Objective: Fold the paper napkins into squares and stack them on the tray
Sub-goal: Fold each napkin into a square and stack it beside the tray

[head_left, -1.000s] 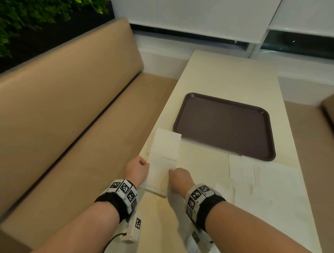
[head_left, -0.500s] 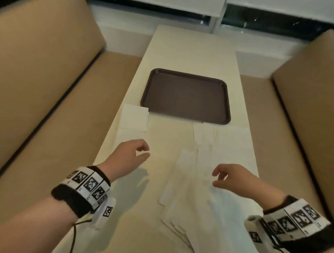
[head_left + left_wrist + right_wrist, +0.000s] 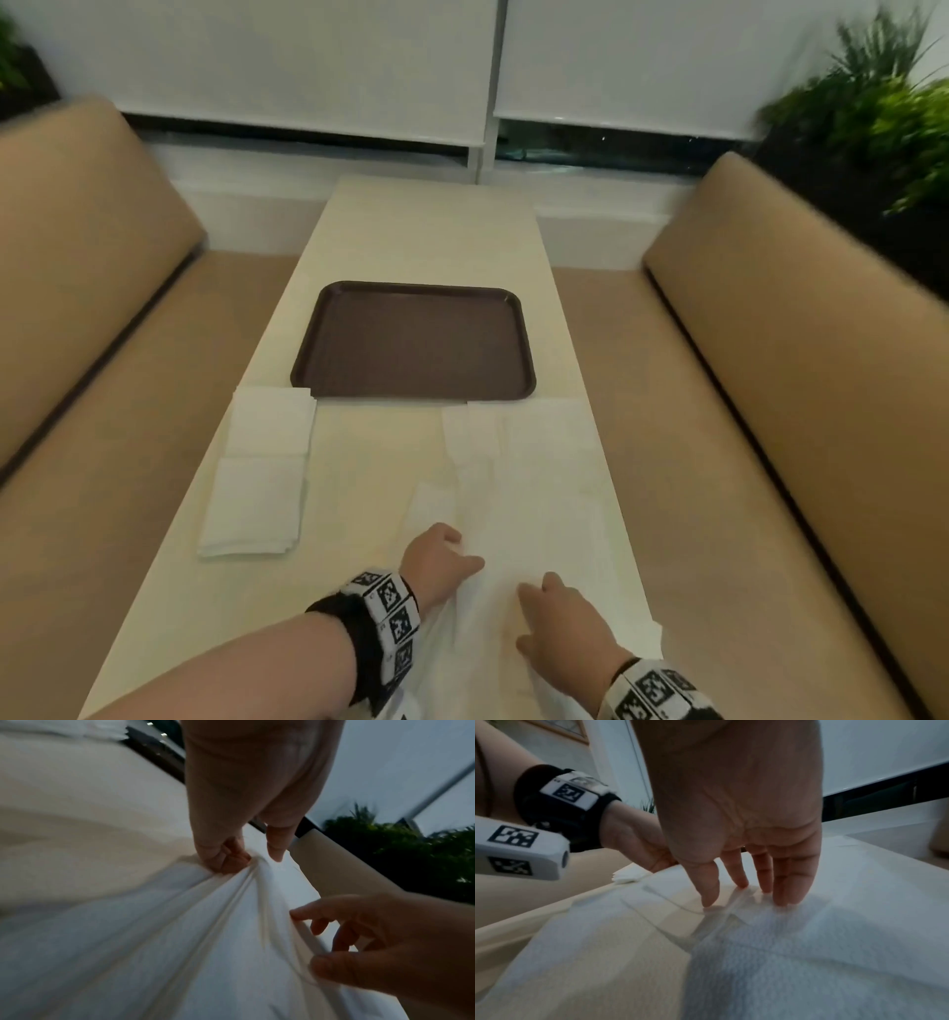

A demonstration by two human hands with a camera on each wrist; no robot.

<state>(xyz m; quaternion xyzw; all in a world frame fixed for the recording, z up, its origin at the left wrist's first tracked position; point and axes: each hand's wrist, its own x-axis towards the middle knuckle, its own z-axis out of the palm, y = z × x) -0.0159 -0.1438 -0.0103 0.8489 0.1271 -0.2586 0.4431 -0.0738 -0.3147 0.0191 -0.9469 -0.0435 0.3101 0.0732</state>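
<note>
An empty dark brown tray (image 3: 413,339) lies mid-table. Two folded white napkin squares (image 3: 259,473) sit in a row at the table's left edge, just before the tray. A loose pile of unfolded white napkins (image 3: 534,462) covers the right side. My left hand (image 3: 457,555) pinches the top napkin (image 3: 180,933), bunching it into creases under its fingers (image 3: 226,860). Just to the right, my right hand (image 3: 544,601) sets straight fingertips (image 3: 782,898) down on the same sheet (image 3: 808,953).
The long cream table (image 3: 431,226) runs away from me between two tan bench seats (image 3: 102,411) (image 3: 770,411). A window with white blinds is at the far end, and plants (image 3: 873,118) stand at the back right.
Both hands left the folded squares on the left and came across to the loose pile. Half a second ago they hovered open; now the left pinches a napkin and the right touches it.
</note>
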